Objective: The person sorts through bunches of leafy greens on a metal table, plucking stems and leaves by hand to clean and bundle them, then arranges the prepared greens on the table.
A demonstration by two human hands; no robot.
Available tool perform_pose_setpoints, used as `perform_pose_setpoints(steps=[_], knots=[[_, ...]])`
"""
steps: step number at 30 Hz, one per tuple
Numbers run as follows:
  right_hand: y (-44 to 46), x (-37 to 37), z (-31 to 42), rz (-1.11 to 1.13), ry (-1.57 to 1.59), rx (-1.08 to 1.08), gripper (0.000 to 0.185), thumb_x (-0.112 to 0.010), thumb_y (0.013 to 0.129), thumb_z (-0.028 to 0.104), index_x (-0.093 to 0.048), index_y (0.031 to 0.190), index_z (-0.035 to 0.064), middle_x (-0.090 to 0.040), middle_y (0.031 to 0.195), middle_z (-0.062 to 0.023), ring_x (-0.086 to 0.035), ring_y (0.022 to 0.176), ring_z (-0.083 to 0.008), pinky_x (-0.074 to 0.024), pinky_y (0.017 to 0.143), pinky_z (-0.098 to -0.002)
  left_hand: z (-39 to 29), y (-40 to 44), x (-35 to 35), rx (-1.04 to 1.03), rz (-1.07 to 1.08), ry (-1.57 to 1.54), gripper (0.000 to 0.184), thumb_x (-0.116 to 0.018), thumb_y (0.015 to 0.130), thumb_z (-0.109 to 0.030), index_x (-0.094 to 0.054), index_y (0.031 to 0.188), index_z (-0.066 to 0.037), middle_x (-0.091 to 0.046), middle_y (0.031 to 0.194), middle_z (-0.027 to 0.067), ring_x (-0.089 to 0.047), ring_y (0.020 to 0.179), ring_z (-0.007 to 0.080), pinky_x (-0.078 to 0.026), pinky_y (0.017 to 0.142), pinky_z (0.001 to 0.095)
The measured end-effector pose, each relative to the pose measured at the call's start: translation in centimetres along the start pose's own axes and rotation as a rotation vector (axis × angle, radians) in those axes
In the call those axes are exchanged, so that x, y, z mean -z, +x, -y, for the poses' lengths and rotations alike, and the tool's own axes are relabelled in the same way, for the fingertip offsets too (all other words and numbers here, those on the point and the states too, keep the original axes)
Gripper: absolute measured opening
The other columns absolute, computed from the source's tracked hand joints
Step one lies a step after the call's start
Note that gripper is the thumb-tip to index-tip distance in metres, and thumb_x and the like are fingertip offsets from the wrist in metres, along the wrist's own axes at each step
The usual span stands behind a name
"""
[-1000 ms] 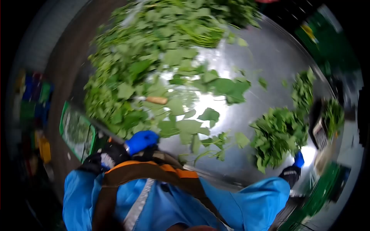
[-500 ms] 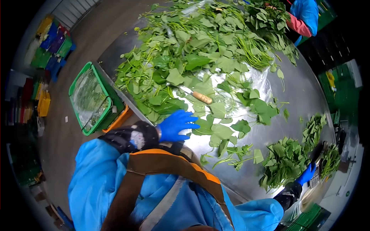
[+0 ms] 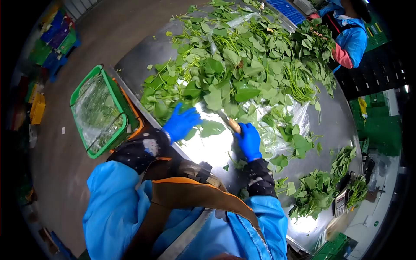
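Note:
My right hand [image 3: 249,141], in a blue glove, is closed round the wooden handle [image 3: 234,126] of a knife near the middle of the metal table. Its short blade [image 3: 222,116] points up and left against the leaves. My left hand [image 3: 181,123], gloved in blue too, hovers or rests by the table's left edge with fingers spread and nothing in them. Beside its fingertips lies a broad green leaf [image 3: 211,128]. A large heap of leafy green stems [image 3: 255,65] covers the table beyond both hands.
A green crate [image 3: 118,138] with plastic-wrapped greens stands left of the table. Bunched greens [image 3: 314,190] lie at the right near a scale [image 3: 340,204]. Clear plastic [image 3: 299,117] lies under some leaves. Across the table, a person in a blue sleeve [image 3: 353,45] handles greens.
My right hand has come from the scale at the right to the knife and gripped its handle. My left hand has shifted slightly up and left. Leaves in front of me have moved, baring metal.

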State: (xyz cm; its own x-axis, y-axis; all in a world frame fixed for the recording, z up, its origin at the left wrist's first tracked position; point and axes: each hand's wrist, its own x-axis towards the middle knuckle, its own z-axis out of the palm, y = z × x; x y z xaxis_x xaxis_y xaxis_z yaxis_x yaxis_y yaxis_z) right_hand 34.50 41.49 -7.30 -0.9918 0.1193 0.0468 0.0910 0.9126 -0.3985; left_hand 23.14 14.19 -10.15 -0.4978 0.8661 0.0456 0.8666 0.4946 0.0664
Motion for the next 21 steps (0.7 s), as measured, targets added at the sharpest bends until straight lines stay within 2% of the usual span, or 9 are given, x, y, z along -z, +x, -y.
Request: perform_pose_setpoints(steps=[5, 7, 9, 11, 12, 14, 17, 19, 21], knots=[[0.0, 1.8, 1.3, -0.043, 1.053, -0.423, 0.035, -0.051, 0.084, 0.020, -0.049, 0.113, 0.0006, -0.054, 0.106, -0.0050, -0.050, 0.096, -0.0144, -0.0374, 0.086, -0.0293, 13.2, -1.0, 0.9, 0.221, -0.063, -0.031, 0.039, -0.046, 0.082, -0.018, -0.046, 0.120, -0.024, -0.044, 0.126, -0.0033, -0.033, 0.122, 0.0173, -0.012, 0.102, 0.0521], [3.7, 0.9, 3.6, -0.247, 1.146, -0.365, 0.047, -0.050, 0.085, 0.022, -0.038, 0.125, 0.0004, -0.045, 0.121, -0.0086, -0.042, 0.111, -0.0174, -0.0314, 0.094, -0.0298, 18.5, -0.5, 1.0, 0.229, -0.081, -0.017, 0.038, -0.045, 0.082, -0.015, -0.047, 0.119, -0.022, -0.044, 0.126, -0.0010, -0.032, 0.123, 0.0182, -0.011, 0.103, 0.0489], [7.9, -2.0, 5.2, -0.312, 0.979, -0.480, 0.053, -0.049, 0.086, 0.025, -0.031, 0.130, 0.0005, -0.039, 0.127, -0.0099, -0.037, 0.116, -0.0189, -0.0295, 0.096, -0.0301, 22.7, 0.0, 1.0, 0.253, -0.081, -0.038, 0.038, -0.046, 0.081, -0.016, -0.048, 0.119, -0.021, -0.044, 0.125, -0.0002, -0.032, 0.123, 0.0185, -0.012, 0.103, 0.0476], [12.8, -7.6, 7.6, -0.316, 0.859, -0.392, 0.046, -0.048, 0.087, 0.026, -0.038, 0.125, 0.0023, -0.048, 0.111, -0.0057, -0.046, 0.098, -0.0151, -0.0377, 0.085, -0.0282, 25.3, 0.5, 1.4, 0.220, -0.104, -0.105, 0.038, -0.048, 0.080, -0.017, -0.048, 0.118, -0.021, -0.044, 0.125, 0.0004, -0.033, 0.122, 0.0190, -0.013, 0.103, 0.0475], [14.1, -10.0, 9.9, -0.161, 0.922, -0.334, 0.043, -0.049, 0.087, 0.027, -0.041, 0.122, 0.0031, -0.050, 0.103, -0.0032, -0.046, 0.088, -0.0128, -0.0401, 0.075, -0.0265, 26.4, 0.6, 1.5, 0.205, -0.116, -0.138, 0.038, -0.049, 0.080, -0.017, -0.048, 0.118, -0.020, -0.044, 0.125, 0.0007, -0.033, 0.122, 0.0192, -0.014, 0.102, 0.0474], [19.4, -11.5, 17.5, 0.015, 1.142, -0.519, 0.041, -0.050, 0.087, 0.028, -0.042, 0.118, 0.0019, -0.050, 0.099, -0.0021, -0.046, 0.086, -0.0126, -0.0395, 0.074, -0.0255, 27.4, 0.5, 2.0, 0.175, -0.155, -0.281, 0.039, -0.051, 0.078, -0.017, -0.049, 0.117, -0.019, -0.044, 0.125, 0.0021, -0.034, 0.121, 0.0205, -0.014, 0.102, 0.0474], [23.6, -10.6, 23.6, 0.127, 1.111, -0.481, 0.051, -0.051, 0.086, 0.026, -0.034, 0.127, -0.0003, -0.047, 0.114, -0.0076, -0.043, 0.106, -0.0163, -0.0319, 0.092, -0.0273, 26.9, -0.5, 4.2, 0.184, -0.284, -0.463, 0.046, -0.056, 0.069, -0.015, -0.050, 0.114, -0.013, -0.046, 0.121, 0.0082, -0.035, 0.119, 0.0285, -0.017, 0.100, 0.0530], [23.2, -11.0, 22.0, 0.030, 1.053, -0.485, 0.052, -0.054, 0.084, 0.024, -0.035, 0.127, 0.0030, -0.050, 0.113, -0.0068, -0.047, 0.102, -0.0157, -0.0351, 0.089, -0.0296, 25.4, -1.6, 5.1, 0.173, -0.341, -0.547, 0.049, -0.056, 0.065, -0.014, -0.050, 0.114, -0.011, -0.046, 0.119, 0.0104, -0.035, 0.118, 0.0297, -0.015, 0.099, 0.0563], [22.9, -8.2, 21.5, -0.098, 0.998, -0.524, 0.052, -0.051, 0.085, 0.024, -0.033, 0.128, 0.0013, -0.046, 0.120, -0.0088, -0.046, 0.105, -0.0181, -0.0328, 0.093, -0.0308, 24.0, -1.8, 7.5, 0.087, -0.120, -0.570, 0.054, -0.057, 0.069, -0.027, -0.045, 0.122, -0.021, -0.042, 0.122, 0.0102, -0.028, 0.123, 0.0301, -0.009, 0.100, 0.0585]])
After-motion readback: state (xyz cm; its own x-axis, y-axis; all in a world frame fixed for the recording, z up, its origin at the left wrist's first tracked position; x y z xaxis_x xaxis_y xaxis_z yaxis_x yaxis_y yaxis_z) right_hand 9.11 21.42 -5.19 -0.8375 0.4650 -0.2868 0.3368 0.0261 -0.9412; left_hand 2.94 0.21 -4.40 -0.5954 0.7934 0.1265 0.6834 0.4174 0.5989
